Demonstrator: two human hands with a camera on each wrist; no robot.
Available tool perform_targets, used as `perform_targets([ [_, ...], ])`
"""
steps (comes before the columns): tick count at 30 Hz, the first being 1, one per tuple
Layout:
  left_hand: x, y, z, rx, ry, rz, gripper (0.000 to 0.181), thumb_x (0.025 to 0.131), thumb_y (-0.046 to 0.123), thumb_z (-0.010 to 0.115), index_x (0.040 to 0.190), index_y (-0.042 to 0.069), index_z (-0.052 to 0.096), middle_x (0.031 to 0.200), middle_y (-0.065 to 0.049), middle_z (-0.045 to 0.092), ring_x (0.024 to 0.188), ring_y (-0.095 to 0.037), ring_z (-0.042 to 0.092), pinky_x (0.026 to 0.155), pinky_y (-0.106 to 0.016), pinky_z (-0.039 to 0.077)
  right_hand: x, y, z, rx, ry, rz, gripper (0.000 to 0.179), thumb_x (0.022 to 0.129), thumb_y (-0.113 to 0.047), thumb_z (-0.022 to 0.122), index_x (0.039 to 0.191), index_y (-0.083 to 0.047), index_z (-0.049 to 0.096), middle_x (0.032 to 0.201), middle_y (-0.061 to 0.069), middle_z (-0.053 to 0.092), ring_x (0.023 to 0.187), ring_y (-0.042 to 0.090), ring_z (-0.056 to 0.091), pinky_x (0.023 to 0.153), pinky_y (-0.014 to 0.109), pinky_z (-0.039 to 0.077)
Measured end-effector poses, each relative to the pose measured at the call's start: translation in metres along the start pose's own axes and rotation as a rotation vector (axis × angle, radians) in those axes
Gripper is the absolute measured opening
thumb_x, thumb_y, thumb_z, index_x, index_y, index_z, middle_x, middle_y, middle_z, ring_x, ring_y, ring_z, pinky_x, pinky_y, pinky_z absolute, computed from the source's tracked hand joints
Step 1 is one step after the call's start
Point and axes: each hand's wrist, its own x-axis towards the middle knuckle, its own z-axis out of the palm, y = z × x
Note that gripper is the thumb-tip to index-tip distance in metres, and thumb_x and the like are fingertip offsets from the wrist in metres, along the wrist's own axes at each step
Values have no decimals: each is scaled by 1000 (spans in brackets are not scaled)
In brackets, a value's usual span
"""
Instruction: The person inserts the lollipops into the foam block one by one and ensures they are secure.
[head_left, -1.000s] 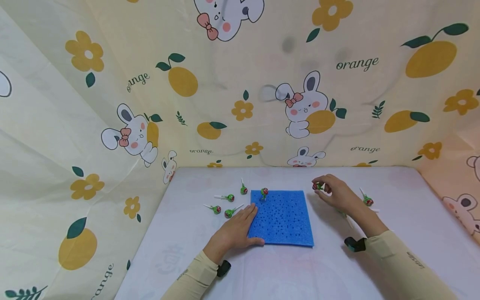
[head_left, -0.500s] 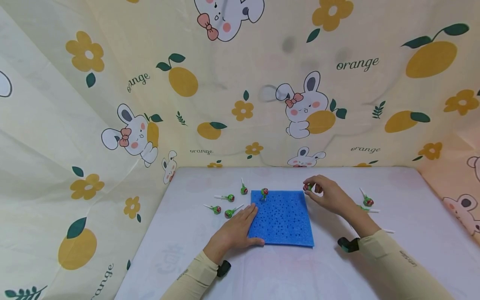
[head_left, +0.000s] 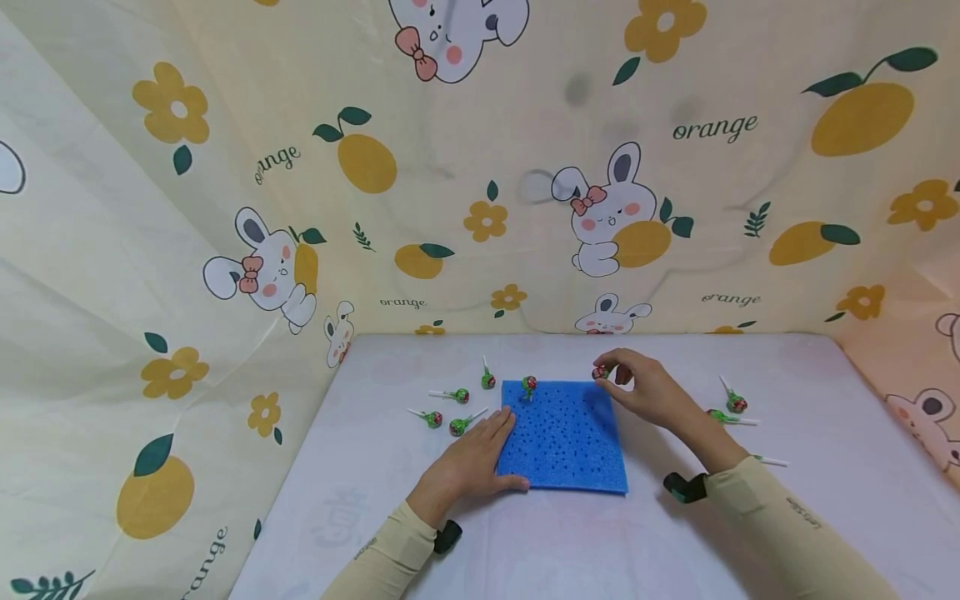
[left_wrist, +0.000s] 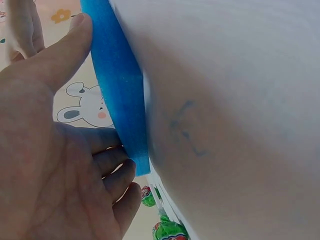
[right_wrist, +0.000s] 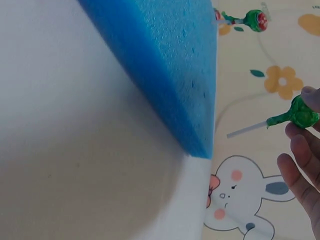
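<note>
Square blue foam slab, dark specks. Round-headed wrapped lollipop at slab's 1 o'clock: green with red, white stick; standing wrapped lollipop at 11 o'clock, green and red too. White tabletop. Cream cloth backdrop: white-rabbit, mustard-orange and mustard-flower print. Beige fabric sleeves.

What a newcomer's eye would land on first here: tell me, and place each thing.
Likely first is the bright blue foam pad in the middle of the white table, with one upright lollipop in its far left part. Next comes the right hand, pinching another lollipop near the pad's far right corner. Behind the table, the cloth printed with rabbits and oranges also draws the eye.
</note>
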Motion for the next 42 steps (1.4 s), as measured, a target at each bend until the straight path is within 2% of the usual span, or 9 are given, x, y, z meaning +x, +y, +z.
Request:
perform_targets([
  [5, 1, -1, 2, -2, -1, -1, 110, 95, 70, 69, 173, 9, 21, 181, -6, 16, 166, -24, 18, 134, -39, 23, 2, -2, 4, 20, 3, 0, 30, 96, -6, 81, 124, -6, 71, 110, 4, 74, 88, 18, 62, 77, 45, 63],
  [13, 1, 0, 1, -4, -8, -9, 110, 95, 71, 68, 173, 11, 20, 181, -5, 15, 166, -24, 17, 133, -40, 23, 6, -11, 10, 66, -9, 45, 31, 98, -11, 81, 126, -7, 71, 109, 2, 75, 88, 17, 64, 77, 31, 62],
  [24, 0, 1, 0, -6, -12, -19, 110, 94, 72, 68, 173, 11, 20, 181, -4, 15, 166, -23, 17, 133, -40, 23, 7, -15, 23, 111, 28, 5, 28, 97, -13, 82, 123, -9, 73, 104, -1, 77, 84, 14, 66, 76, 38, 63],
  [30, 0, 0, -1, -10, -3, -9, 110, 94, 71, 68, 173, 10, 21, 181, -6, 17, 166, -25, 18, 133, -41, 24, 10, -16, 27, 126, 12, 23, 28, 98, -16, 81, 124, -11, 73, 106, -1, 76, 85, 13, 66, 77, 27, 60],
  [36, 1, 0, -2, 0, -10, -11, 110, 95, 71, 67, 173, 10, 20, 181, -5, 16, 166, -24, 18, 133, -40, 23, 12, -18, 31, 137, -2, 36, 29, 99, -17, 81, 126, -11, 72, 109, 0, 76, 88, 14, 65, 80, 29, 61],
  [42, 1, 0, -1, 3, -11, -20, 110, 94, 72, 67, 173, 11, 20, 181, -4, 15, 166, -23, 17, 133, -40, 23, 14, -20, 35, 145, -3, 29, 31, 99, -19, 81, 128, -8, 73, 109, 0, 76, 88, 15, 66, 80, 38, 64],
])
